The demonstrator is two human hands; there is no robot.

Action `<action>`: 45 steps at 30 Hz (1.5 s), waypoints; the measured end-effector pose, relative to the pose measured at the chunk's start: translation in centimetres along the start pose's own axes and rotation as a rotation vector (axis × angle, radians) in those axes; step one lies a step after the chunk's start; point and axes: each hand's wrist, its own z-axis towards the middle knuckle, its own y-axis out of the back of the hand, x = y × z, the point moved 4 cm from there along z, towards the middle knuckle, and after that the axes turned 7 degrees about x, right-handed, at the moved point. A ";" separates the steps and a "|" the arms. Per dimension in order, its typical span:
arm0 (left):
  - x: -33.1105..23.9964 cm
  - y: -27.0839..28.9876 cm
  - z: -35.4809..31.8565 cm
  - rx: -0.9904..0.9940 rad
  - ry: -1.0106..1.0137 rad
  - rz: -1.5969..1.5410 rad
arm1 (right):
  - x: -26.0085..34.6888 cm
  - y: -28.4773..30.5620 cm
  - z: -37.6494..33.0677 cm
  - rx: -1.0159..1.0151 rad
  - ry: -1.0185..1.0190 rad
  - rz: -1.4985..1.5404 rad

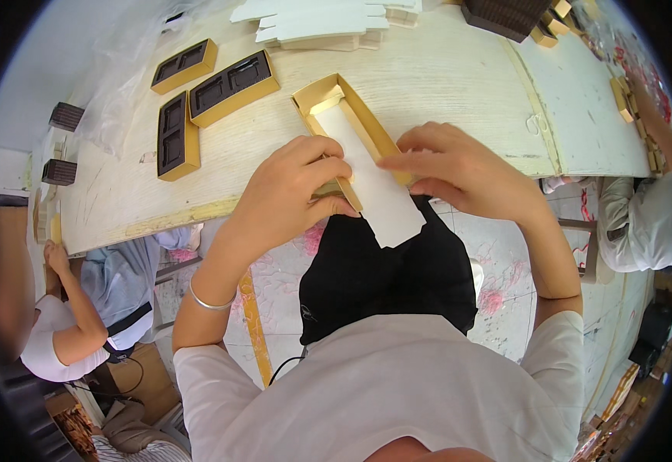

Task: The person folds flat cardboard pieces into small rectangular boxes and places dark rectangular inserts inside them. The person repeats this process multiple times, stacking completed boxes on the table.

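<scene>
Pale table, upper frame. Black clothing, lower centre; small mark illegible. Open gold carton, centre, left wall pinched in left hand; right hand half open at right wall, hold unclear. Three black-lined gold boxes, upper left.

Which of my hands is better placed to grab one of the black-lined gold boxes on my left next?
Probably your left hand: it's nearer the gold boxes, though it's holding the open box by its left side. Your right hand is farther, across that box.
</scene>
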 end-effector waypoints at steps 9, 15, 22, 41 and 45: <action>1.3 -0.8 0.8 -0.057 0.028 -0.082 | -1.2 -2.5 2.8 -0.175 0.042 -0.078; -0.1 -0.2 -0.4 0.039 0.092 -0.251 | 1.3 -3.3 1.9 -0.090 0.052 0.236; -1.1 -0.9 -0.8 -0.003 0.029 -0.156 | 2.5 -3.4 1.3 -0.190 0.001 0.100; -0.3 -1.2 -1.9 -0.011 0.023 -0.501 | 2.2 -4.2 -0.1 -0.424 -0.059 0.388; 0.0 -2.4 -2.0 -0.198 0.161 -0.608 | 2.4 -5.2 -0.1 -0.561 -0.135 0.460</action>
